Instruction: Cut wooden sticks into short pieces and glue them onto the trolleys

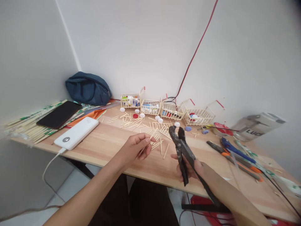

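My right hand grips the handles of black end-cutting pincers, whose jaws point up and away above the wooden table. My left hand hovers just left of the jaws, its fingers pinched on a thin wooden stick angled towards the pincers. Loose sticks lie scattered on the table beyond both hands, beside a small flat grid of glued sticks.
Several small stick-built carts holding bottle caps stand along the wall. A white power bank, a black phone and a blue bag lie left. Screwdrivers and pliers and a silver can lie right. A red cable runs up the wall.
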A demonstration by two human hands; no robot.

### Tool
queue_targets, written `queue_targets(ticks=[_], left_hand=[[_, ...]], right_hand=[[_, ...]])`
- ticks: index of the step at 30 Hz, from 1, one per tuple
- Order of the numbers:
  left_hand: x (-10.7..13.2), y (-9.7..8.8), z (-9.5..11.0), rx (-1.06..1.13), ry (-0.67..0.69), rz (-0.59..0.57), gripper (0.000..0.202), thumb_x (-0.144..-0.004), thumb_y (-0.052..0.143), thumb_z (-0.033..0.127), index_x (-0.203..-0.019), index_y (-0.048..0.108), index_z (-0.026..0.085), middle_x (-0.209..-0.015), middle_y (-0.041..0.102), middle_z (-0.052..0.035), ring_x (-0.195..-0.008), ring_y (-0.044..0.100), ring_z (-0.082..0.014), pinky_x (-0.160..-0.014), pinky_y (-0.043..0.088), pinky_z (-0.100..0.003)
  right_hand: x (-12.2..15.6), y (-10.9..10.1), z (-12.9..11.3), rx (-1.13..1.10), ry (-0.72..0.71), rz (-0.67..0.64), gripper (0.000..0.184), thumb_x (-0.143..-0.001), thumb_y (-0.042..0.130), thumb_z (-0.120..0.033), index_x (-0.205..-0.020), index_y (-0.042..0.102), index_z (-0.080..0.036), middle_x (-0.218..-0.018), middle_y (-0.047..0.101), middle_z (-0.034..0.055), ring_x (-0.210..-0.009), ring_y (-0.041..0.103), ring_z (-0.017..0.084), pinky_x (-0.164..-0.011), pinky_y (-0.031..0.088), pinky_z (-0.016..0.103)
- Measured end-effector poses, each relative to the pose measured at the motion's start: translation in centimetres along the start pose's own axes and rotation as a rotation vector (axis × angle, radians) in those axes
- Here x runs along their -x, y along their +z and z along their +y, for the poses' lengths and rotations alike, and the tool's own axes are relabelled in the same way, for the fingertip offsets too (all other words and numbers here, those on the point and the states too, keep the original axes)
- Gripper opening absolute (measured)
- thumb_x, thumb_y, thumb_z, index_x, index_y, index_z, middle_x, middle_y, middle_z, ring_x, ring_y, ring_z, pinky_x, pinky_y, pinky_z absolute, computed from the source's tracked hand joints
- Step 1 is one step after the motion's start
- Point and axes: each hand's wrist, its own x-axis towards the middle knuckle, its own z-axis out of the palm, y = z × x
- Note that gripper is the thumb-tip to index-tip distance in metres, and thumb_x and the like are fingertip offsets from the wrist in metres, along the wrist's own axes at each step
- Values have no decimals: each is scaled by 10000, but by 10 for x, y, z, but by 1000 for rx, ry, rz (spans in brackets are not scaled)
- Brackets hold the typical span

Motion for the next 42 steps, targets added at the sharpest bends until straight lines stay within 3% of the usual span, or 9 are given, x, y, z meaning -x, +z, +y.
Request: queue_targets(ticks=[6,10,17,22,28,32,42], left_hand=[[2,9,7,-64,13,27,259,-886,522,363,-987,607,140,-527,462,69,-384,324,-30,-388,228,-162],[2,14,9,-79,1,21,250,-883,522,364,-945,606,137,-530,433,72,-393,309,-28,-384,231,-155],[0,20,14,-120,-38,15,272,-881,509,368,-765,573,130,-475,392,76,-379,289,-26,-383,221,-159],[-2,21,14,-163,-49,40,257,-866,523,363,-785,573,124,-464,412,75,-366,307,-30,-374,235,-162],[-3,21,16,-229,-35,36,256,-865,508,341,-769,584,117,-456,406,74,-367,309,-30,-377,235,-164],[-3,22,15,-237,-37,43,252,-852,510,333,-774,599,111,-449,396,75,-366,303,-33,-377,230,-170],[-8,13,12,-231,-54,21,199,-809,513,277,-772,618,111,-473,376,75,-400,285,-32,-396,213,-169]], right_hand=[[-3,12,-22,372,24,32,412,-917,389,-544,-899,630,-210,-869,639,57,-886,554,245,-864,414,376],[-10,16,-33,459,16,-10,380,-925,387,-520,-836,583,-207,-773,601,22,-775,528,203,-760,416,312],[-17,15,-31,452,-20,-78,465,-928,315,-580,-827,549,-191,-760,554,17,-722,490,171,-683,390,282],[-20,16,-21,448,-12,-46,473,-920,340,-583,-780,548,-181,-728,533,17,-725,480,169,-690,393,290],[-19,18,-18,404,6,-27,493,-914,363,-588,-1005,592,-161,-667,487,-9,-627,446,142,-578,357,260],[-18,24,-19,418,15,17,504,-913,367,-587,-1049,590,-157,-642,464,-19,-584,427,129,-527,321,242],[-25,29,-13,487,13,53,438,-903,396,-570,-826,566,-173,-614,505,-20,-582,446,130,-525,313,241]])
